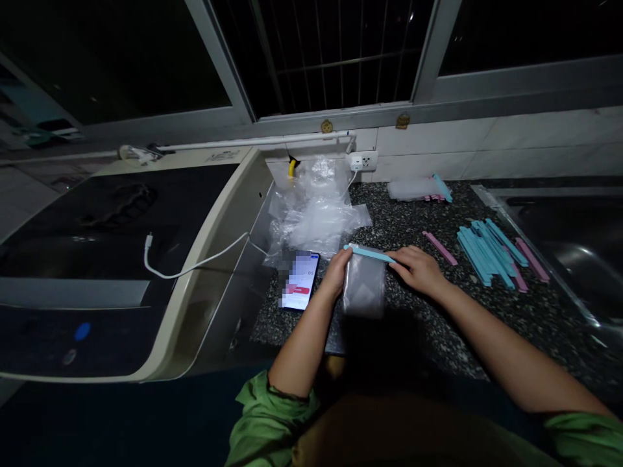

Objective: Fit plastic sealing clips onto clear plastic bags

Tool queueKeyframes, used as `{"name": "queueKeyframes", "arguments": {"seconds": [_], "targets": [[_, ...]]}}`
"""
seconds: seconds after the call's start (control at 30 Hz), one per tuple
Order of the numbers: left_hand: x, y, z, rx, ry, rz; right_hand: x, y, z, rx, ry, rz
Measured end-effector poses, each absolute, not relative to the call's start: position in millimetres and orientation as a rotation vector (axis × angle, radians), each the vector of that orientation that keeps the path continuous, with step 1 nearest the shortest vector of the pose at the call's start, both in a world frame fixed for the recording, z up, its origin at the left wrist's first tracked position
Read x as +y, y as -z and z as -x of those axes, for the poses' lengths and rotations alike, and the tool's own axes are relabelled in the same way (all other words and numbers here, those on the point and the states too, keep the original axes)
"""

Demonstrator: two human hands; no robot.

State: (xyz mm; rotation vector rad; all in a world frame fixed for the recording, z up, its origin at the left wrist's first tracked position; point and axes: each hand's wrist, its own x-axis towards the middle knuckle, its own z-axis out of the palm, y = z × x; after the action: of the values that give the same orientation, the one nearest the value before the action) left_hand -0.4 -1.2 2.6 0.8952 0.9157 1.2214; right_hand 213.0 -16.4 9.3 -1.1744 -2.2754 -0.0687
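Note:
A light blue bag sealing clip (pixel 368 253) lies across the top edge of a clear plastic bag (pixel 364 288). My left hand (pixel 335 272) pinches the clip's left end together with the bag's corner. At the other end, the fingers of my right hand (pixel 417 269) are closed on the clip's right tip. The bag extends from the clip toward me over the dark speckled counter. Just left of my left hand is a phone (pixel 300 282) with its screen lit.
Loose clear bags (pixel 316 214) are heaped by the wall. Blue clips (pixel 481 250) and several pink ones lie right, near a sink (pixel 579 259). A bag stack (pixel 411 189) sits behind. A washing machine (pixel 214 214) with a white cable (pixel 209 255) stands left.

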Motion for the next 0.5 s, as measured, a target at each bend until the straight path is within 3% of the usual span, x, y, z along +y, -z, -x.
{"name": "queueKeyframes", "arguments": {"seconds": [0.5], "targets": [[-7,-13,-5,1.127,-1.257,-0.906,-20,-13,-207,-2.181,-0.055,1.13]]}}
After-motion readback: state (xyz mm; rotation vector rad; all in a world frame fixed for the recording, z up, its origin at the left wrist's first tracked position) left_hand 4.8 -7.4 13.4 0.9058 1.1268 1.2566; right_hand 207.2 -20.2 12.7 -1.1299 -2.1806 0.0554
